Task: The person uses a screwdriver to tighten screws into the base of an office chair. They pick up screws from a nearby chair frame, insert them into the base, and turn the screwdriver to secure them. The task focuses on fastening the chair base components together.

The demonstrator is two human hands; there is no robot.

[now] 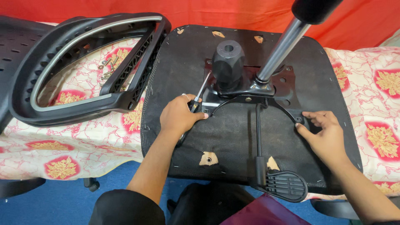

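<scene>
Basically, no containers in shot; loose screws [106, 68] lay on the bed [83, 137] at 10 o'clock, inside the loop of the black backrest frame [83, 66]. Left hand [180, 116] was clenched around the screwdriver [199, 96]. Its long axis ran from 7 to 1 o'clock, tip pointing up-right at the black metal mechanism plate [250, 89] on the upturned seat base [233, 137]. Right hand [323, 131] was released, fingers resting on the plate's bracket arm at 3 o'clock. Chrome gas cylinder [283, 46] leaned toward 1 o'clock.
</scene>
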